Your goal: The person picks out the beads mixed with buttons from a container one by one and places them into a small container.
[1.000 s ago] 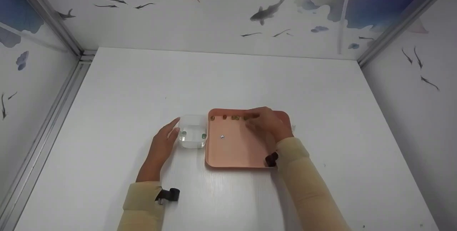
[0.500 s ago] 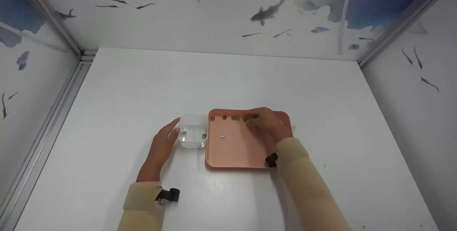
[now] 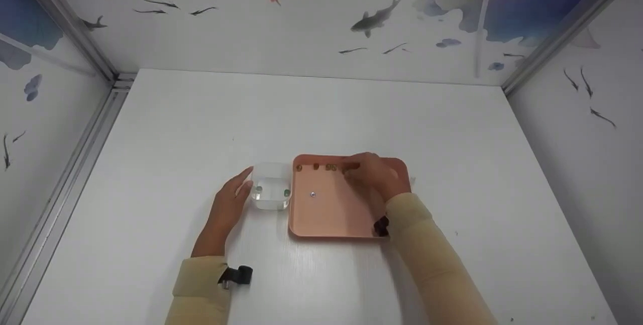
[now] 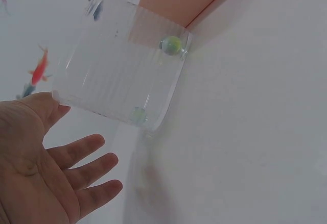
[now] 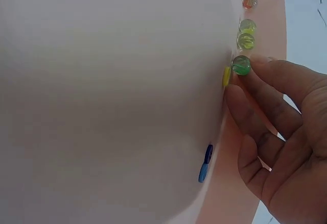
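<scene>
In the right wrist view my right hand (image 5: pixel 286 122) pinches a green marble (image 5: pixel 241 65) between thumb and index finger, low against the wall of the pink tray (image 3: pixel 321 222). Its other fingers are loosely bent. Beside that marble lie two yellowish marbles (image 5: pixel 247 34) and an orange one (image 5: pixel 250 2). A flat yellow piece (image 5: pixel 226 76) stands by the fingertips. My left hand (image 3: pixel 229 204) touches the side of a clear plastic box (image 4: pixel 112 66), its fingers mostly extended. Inside the box are two green marbles (image 4: pixel 171 45).
The box stands against the tray's left side. Another marble (image 3: pixel 299 168) lies in the tray's far left corner, and a small shiny round piece (image 3: pixel 313 194) on its floor. Dark blue (image 5: pixel 208 153) and light blue (image 5: pixel 203 173) flat pieces lean at the tray's edge. Patterned panels (image 3: pixel 301 28) surround the white table (image 3: pixel 201 109).
My right hand has shifted very slightly left at the tray's far edge. The left hand, box and visible marbles stay where they were.
</scene>
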Demonstrator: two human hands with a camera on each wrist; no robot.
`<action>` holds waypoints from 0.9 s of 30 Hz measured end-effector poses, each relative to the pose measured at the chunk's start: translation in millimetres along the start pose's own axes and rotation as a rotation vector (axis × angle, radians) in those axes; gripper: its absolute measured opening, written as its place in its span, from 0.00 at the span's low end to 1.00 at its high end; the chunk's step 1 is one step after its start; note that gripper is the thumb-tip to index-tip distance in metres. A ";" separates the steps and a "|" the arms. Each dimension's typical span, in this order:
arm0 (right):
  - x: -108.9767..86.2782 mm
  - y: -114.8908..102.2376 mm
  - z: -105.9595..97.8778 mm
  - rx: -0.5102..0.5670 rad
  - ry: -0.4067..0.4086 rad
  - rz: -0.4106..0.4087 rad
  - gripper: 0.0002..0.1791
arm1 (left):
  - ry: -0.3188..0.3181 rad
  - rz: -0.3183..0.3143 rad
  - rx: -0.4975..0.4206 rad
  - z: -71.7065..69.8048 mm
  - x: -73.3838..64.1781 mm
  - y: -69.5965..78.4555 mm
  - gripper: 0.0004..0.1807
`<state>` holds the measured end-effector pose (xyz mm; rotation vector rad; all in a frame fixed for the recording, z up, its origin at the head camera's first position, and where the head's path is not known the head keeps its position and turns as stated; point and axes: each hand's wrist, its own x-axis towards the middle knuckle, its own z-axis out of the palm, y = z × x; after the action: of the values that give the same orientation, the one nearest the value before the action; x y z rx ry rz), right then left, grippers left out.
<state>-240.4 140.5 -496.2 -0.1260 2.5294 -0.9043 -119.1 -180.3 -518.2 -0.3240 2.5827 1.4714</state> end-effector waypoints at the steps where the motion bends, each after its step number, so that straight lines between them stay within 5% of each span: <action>1: 0.8 -0.1 0.1 -0.005 -0.004 -0.005 0.18 | 0.001 -0.002 0.002 0.2 0.2 -0.3 0.26; 17: 4.7 -8.2 5.6 -0.109 0.017 -0.019 0.20 | 0.019 -0.034 0.015 2.9 0.3 -1.1 0.26; 27: 4.5 -4.6 2.5 -0.070 -0.012 -0.117 0.16 | 0.004 -0.015 0.000 1.5 0.5 -0.7 0.27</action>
<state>-243.7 134.4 -496.8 -0.3030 2.5649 -0.8563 -119.3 -179.4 -519.7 -0.3460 2.5778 1.4675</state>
